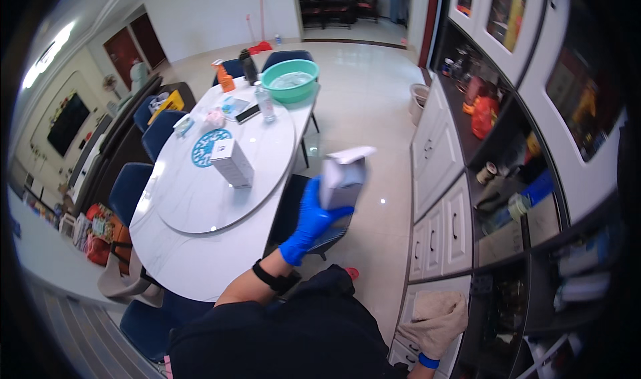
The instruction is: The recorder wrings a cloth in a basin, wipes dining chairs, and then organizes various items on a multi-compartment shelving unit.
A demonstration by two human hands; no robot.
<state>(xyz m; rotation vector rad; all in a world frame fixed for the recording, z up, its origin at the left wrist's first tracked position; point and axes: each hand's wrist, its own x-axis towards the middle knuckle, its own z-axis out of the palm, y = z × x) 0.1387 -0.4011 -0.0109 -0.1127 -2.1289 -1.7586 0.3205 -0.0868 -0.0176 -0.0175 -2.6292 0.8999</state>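
Note:
My left hand (313,218), in a blue glove, holds a white cardboard box (343,178) with its top flap open, above a dark chair beside the table. My right hand (429,361) is at the lower right, mostly covered by a beige cloth (438,319) that it holds against the cabinet side; only the blue glove's cuff shows. A second white box (232,163) stands upright on the round marble turntable (200,213), partly over a blue patterned mat (204,146).
A green basin (290,98), an orange spray bottle (224,77), a clear bottle (265,103) and a black phone (248,113) are at the table's far end. Dark blue chairs (127,186) surround it. A white cabinet (435,148) with filled shelves stands to the right.

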